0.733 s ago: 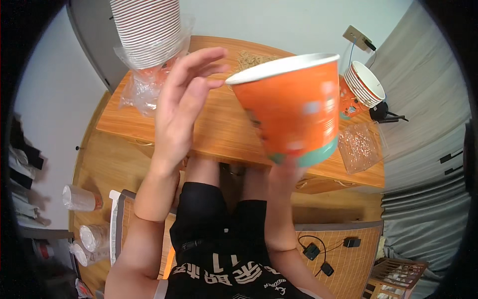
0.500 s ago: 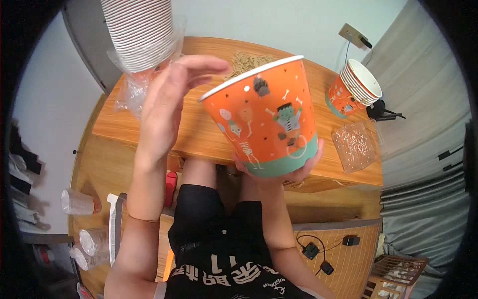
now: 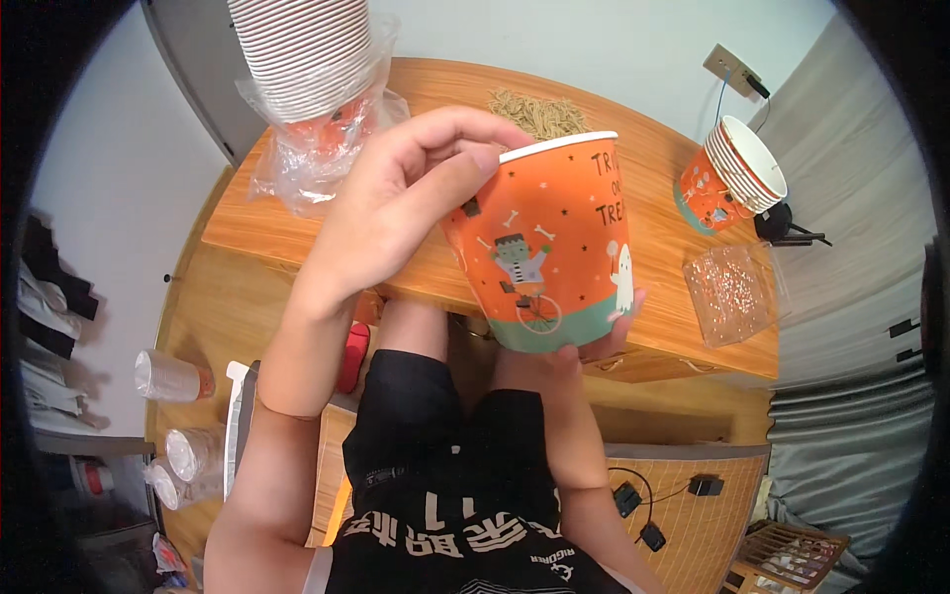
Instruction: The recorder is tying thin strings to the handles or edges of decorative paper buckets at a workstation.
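An orange paper bucket (image 3: pixel 564 233) with a white rim, a green base band and cartoon figures is held tilted above the table's near edge. My left hand (image 3: pixel 406 193) pinches its rim on the left, thumb outside and fingers toward the inside. My right hand (image 3: pixel 612 342) cups the bucket's base from below and the right; most of its fingers are hidden behind it. Beyond the rim lies a heap of short tan cord-like strands (image 3: pixel 539 114). On the table's right is a clear tray (image 3: pixel 730 297) scattered with small shiny bits.
A tall stack of white-rimmed buckets (image 3: pixel 305 59) in a clear plastic bag stands at the table's left. Several nested buckets (image 3: pixel 727 178) stand at the right, by a black object (image 3: pixel 777 223). Wrapped stacks (image 3: pixel 173 376) are on the floor at left.
My left hand has come down onto the bucket's rim and grips it. The bucket has turned to show another side of its print and is less tilted.
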The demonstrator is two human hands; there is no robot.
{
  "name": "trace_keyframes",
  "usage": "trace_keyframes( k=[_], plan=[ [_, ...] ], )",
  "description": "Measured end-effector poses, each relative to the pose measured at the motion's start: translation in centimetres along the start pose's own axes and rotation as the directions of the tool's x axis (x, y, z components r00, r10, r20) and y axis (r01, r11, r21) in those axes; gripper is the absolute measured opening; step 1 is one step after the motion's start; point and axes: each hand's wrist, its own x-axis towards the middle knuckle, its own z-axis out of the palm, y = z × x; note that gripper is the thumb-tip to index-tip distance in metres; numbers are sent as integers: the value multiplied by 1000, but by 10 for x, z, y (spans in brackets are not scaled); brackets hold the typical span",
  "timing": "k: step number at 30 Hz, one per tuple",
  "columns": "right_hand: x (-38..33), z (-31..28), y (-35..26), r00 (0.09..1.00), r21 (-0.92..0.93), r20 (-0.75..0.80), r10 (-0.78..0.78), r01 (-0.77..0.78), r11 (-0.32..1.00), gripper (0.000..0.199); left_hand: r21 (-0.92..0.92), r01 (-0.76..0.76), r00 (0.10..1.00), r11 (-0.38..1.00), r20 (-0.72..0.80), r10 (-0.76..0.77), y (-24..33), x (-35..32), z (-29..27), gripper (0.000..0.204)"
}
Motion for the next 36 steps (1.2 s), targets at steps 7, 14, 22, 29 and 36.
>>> trace_keyframes(
  k=[7,14,22,29,36],
  plan=[
    [12,-29,-13,955,41,295,-22,10,999,72,48,82,996,995,27,-83,0,4,0,27],
    [7,-29,-3,969,128,234,77,-110,986,80,-126,37,999,991,40,-32,-9,9,0,37],
    [40,-24,-18,982,-490,178,60,35,871,120,-17,5,998,1000,69,-4,-16,9,-12,42],
    [38,-24,-22,777,-30,54,627,-627,779,133,-46,-45,997,998,61,48,-24,11,-5,35],
    [46,-34,-27,334,583,255,908,-802,131,89,-103,-164,919,981,-378,114,-55,-19,-26,30]
  ],
)
